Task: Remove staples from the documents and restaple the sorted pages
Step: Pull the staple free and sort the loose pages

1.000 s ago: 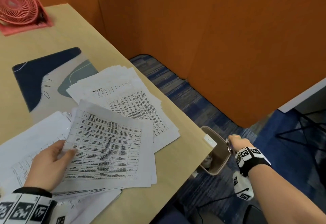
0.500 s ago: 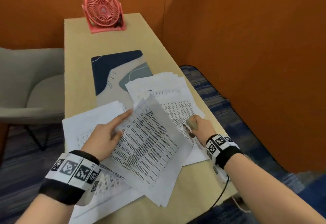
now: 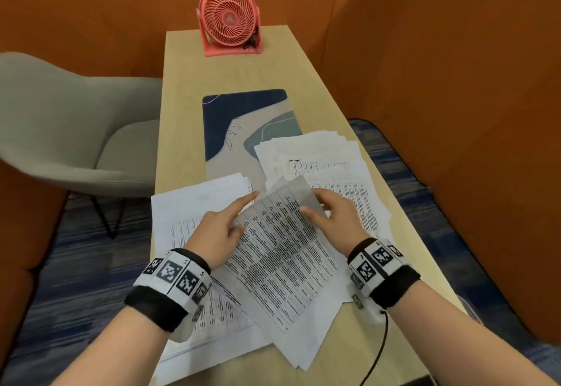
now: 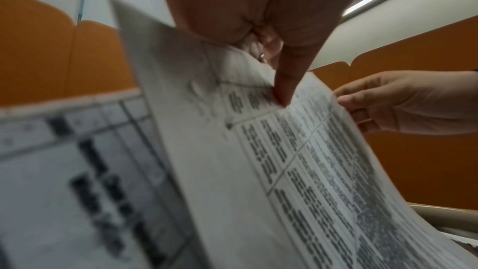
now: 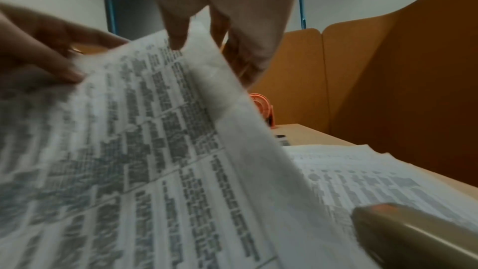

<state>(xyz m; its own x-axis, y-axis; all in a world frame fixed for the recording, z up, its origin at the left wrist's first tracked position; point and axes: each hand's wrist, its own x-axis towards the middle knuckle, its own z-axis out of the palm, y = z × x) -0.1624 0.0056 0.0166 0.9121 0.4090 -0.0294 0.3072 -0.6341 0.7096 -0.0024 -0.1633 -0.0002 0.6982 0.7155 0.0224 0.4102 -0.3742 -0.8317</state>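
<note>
A printed document (image 3: pixel 282 252) with tables lies slanted across the desk, its far edge lifted. My left hand (image 3: pixel 233 218) pinches that edge at the left, thumb (image 4: pixel 284 91) on the printed face and the other fingers behind. My right hand (image 3: pixel 328 215) pinches the same edge at the right, thumb (image 5: pixel 175 36) on top. A loose paper stack (image 3: pixel 194 203) lies to the left and a second stack (image 3: pixel 334 167) to the right. In the right wrist view an olive metal tool (image 5: pixel 413 236) lies on the right stack beside my wrist; in the head view it is hidden.
A pink desk fan (image 3: pixel 227 18) stands at the far end of the narrow wooden desk (image 3: pixel 188 97). A blue and beige mat (image 3: pixel 243 118) lies beyond the papers. A grey chair (image 3: pixel 69 130) sits left; orange partition walls close in behind and right.
My right hand came back from a bin beside the desk, set the olive tool down on the right stack, and now pinches the document. The left hand stayed on the document.
</note>
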